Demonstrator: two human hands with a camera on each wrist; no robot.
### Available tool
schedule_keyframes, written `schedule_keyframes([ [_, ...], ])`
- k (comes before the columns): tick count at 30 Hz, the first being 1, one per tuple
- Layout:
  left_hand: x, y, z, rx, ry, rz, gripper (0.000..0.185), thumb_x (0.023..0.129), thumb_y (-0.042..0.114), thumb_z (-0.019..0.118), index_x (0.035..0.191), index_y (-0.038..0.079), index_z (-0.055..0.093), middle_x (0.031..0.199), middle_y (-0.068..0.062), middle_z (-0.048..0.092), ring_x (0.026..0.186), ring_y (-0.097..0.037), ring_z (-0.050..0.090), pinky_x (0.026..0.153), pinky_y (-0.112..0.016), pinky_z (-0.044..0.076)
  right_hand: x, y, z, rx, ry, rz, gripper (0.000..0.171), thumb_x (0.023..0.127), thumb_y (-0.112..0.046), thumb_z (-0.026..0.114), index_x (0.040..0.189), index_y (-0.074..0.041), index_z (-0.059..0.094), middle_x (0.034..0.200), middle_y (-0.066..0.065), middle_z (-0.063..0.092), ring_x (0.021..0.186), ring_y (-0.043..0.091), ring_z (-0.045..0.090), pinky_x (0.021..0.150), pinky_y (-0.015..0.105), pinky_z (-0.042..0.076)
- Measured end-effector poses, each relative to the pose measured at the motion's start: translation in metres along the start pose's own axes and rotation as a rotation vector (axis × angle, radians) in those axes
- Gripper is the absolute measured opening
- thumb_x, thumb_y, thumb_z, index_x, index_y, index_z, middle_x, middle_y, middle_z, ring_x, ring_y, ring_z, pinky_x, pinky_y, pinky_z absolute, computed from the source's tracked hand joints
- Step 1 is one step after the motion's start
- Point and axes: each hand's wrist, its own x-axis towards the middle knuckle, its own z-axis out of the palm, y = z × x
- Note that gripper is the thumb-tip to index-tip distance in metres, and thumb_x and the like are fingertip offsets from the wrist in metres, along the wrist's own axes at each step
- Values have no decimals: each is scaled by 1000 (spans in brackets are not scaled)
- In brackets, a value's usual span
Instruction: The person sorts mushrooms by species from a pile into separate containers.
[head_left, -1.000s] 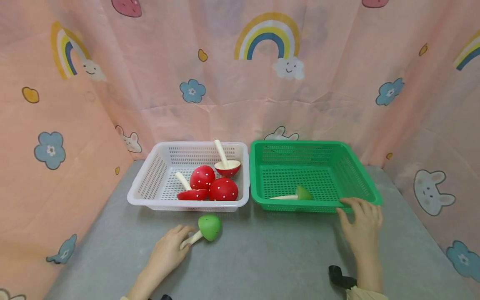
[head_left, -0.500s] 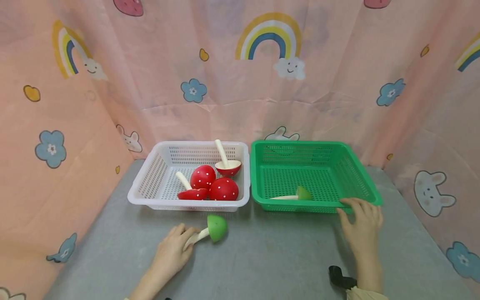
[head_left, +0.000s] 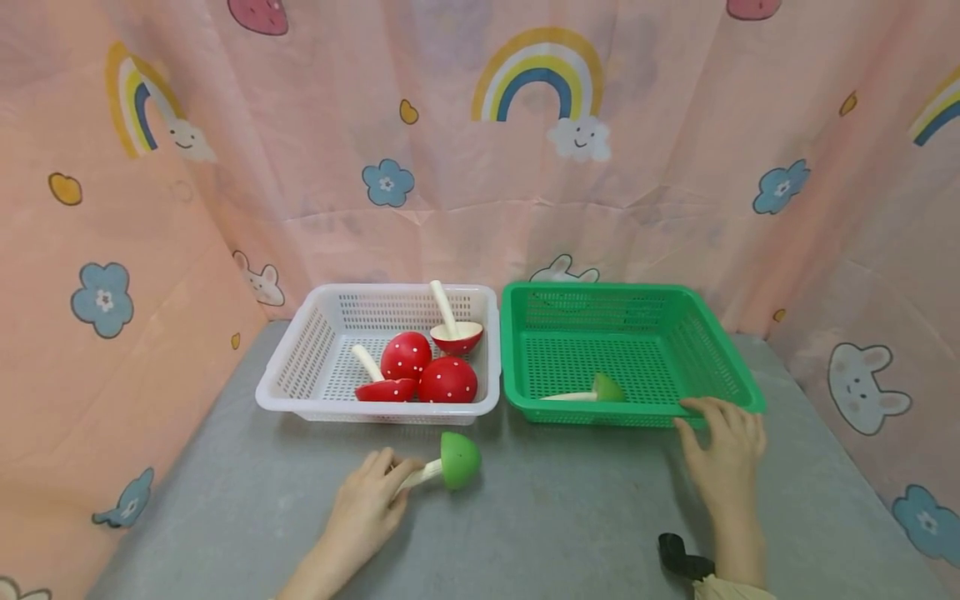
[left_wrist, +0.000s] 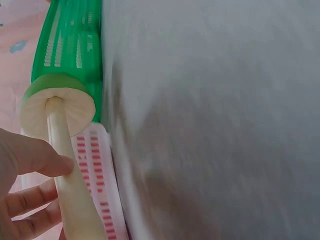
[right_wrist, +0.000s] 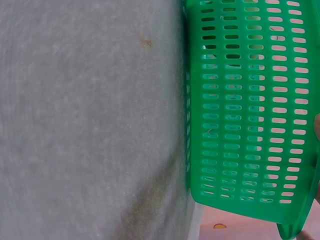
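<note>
My left hand (head_left: 371, 510) pinches the cream stem of a green-capped toy mushroom (head_left: 452, 463) just above the grey table, in front of the gap between the two baskets. In the left wrist view the thumb and fingers (left_wrist: 30, 160) curl round that mushroom's stem (left_wrist: 67, 170), cap pointing away. My right hand (head_left: 722, 454) grips the front right rim of the green basket (head_left: 731, 367), whose slotted wall (right_wrist: 250, 110) fills the right wrist view. Another green mushroom (head_left: 592, 390) lies inside that basket.
A white basket (head_left: 300, 367) left of the green one holds several red white-dotted mushrooms (head_left: 427, 371). A pink patterned curtain (head_left: 480, 167) closes off the back and both sides. A small black object (head_left: 678, 554) lies near my right wrist.
My left hand has carried the green mushroom to the right, from in front of the white basket toward the gap between the baskets. The right hand has stayed on the green rim.
</note>
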Motion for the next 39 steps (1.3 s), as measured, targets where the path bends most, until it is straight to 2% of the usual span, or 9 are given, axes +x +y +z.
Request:
schedule_keyframes([
  [8,12,20,4,-68,-39,19,46,62,-1,79,101,23,70,81,10,53,75,-5,48,57,-16,37,-2,-1,-3,-14,-11,14,26,79,1,73,103,-5,65,112,22,59,113,43,44,115,66,10],
  [13,27,33,2,-136,-77,7,48,65,-1,78,104,24,69,85,10,54,79,-3,48,61,-16,42,-3,0,-4,-15,-18,25,25,80,0,73,103,-5,65,113,21,59,115,42,44,115,65,10],
  [17,44,47,-1,-199,-111,-18,48,69,1,78,109,26,68,91,11,57,83,-1,48,66,-17,47,-2,0,-4,-11,-12,15,26,80,0,73,104,-5,65,114,21,59,114,42,44,115,65,10],
  [21,64,56,-2,-242,-109,17,45,73,3,76,111,26,67,92,9,58,85,-3,50,68,-18,49,-1,-1,-5,-9,-10,3,26,79,0,73,104,-5,65,113,21,59,114,42,45,115,65,10],
  [26,90,63,4,-273,-142,71,39,78,5,73,112,24,66,92,7,59,84,-6,51,68,-19,49,0,-1,-3,0,-2,-5,26,79,1,73,102,-5,65,111,21,60,112,42,45,114,66,11],
  [33,120,71,16,-323,-223,75,37,81,12,74,115,21,65,98,3,60,88,-8,52,73,-18,50,1,1,-2,0,15,-21,25,78,2,74,101,-4,65,110,22,60,111,43,46,112,68,14],
  [39,145,78,24,-366,-267,75,36,82,10,72,116,19,65,97,1,60,86,-11,53,67,-17,46,0,-1,-3,-1,-6,-14,25,79,1,73,102,-5,65,112,22,60,112,43,45,114,67,11],
])
